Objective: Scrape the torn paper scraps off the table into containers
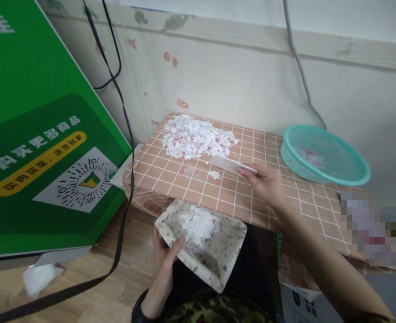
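Note:
My left hand (166, 253) grips the near left rim of a beige patterned tray (225, 255), which is tilted just below the table's front edge. A small heap of torn paper scraps (198, 226) lies in that tray. Over the table, my right hand (263, 181) pinches one end of a flat white strip (230, 165), possibly card or plastic. Its far end points at a large pile of white and pinkish paper scraps (194, 137) on the table. One loose scrap (214, 175) lies just below the strip.
A brown checked cloth covers the table (261, 150), which stands against the wall. At its right is a turquoise mesh basket (349, 168) with some scraps inside. A green sign (26, 94) leans at the left, with a black strap (125, 134) hanging before it. A white bag (39, 277) lies on the floor.

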The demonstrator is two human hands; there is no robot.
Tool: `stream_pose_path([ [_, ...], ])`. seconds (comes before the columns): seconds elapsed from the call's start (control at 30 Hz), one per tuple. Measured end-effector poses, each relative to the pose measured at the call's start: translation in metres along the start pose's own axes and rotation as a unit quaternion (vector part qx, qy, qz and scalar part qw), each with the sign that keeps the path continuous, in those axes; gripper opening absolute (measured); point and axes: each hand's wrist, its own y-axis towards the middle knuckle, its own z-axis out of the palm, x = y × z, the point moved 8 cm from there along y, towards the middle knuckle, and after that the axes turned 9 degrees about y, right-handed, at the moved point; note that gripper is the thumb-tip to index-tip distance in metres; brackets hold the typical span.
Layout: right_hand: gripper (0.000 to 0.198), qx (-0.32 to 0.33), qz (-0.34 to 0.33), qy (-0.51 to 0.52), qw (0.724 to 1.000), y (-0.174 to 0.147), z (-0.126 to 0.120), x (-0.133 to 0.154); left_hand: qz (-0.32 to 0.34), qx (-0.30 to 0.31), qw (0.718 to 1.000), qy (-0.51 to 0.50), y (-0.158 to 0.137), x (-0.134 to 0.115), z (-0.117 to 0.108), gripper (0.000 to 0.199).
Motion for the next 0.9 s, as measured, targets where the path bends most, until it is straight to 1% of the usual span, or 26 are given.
stream_pose_path([
  [0.07,0.027,-0.003,0.006,0.005,1.0,0.003,-0.002,-0.006,0.002,0.002,1.0,0.0,-0.001,-0.001,0.0,0.089],
  [0.2,0.026,0.026,0.012,0.028,0.999,0.008,0.007,-0.012,-0.002,0.001,1.0,0.001,0.0,0.002,0.0,0.089],
  [0.33,0.025,0.017,-0.003,0.032,0.999,0.011,0.017,-0.008,0.004,0.001,1.0,0.002,0.001,0.003,0.0,0.09],
  [0.47,0.026,0.029,-0.016,0.032,0.999,0.01,0.025,-0.002,0.01,0.005,1.0,0.001,0.0,0.001,0.0,0.091],
  [0.53,0.025,0.038,-0.016,0.034,0.999,0.006,0.023,0.0,0.01,0.008,1.0,0.002,0.0,0.0,0.0,0.09],
  [0.67,0.021,0.056,-0.013,0.041,0.998,-0.005,0.008,-0.001,0.009,0.01,1.0,-0.002,0.0,0.0,0.0,0.089],
  [0.73,0.02,0.049,-0.004,0.042,0.998,-0.005,-0.001,-0.004,0.007,0.008,1.0,-0.003,0.001,0.0,0.0,0.09],
  [0.8,0.019,0.028,0.002,0.048,0.998,-0.001,-0.006,-0.007,0.004,0.005,1.0,-0.004,0.002,0.002,0.0,0.091],
  [0.83,0.019,0.019,0.004,0.056,0.998,0.002,-0.006,-0.007,0.003,0.003,1.0,-0.005,0.002,0.002,0.0,0.092],
  [0.9,0.02,0.025,0.006,0.076,0.997,0.008,0.001,-0.008,-0.001,-0.003,1.0,-0.006,0.002,0.003,-0.001,0.094],
])
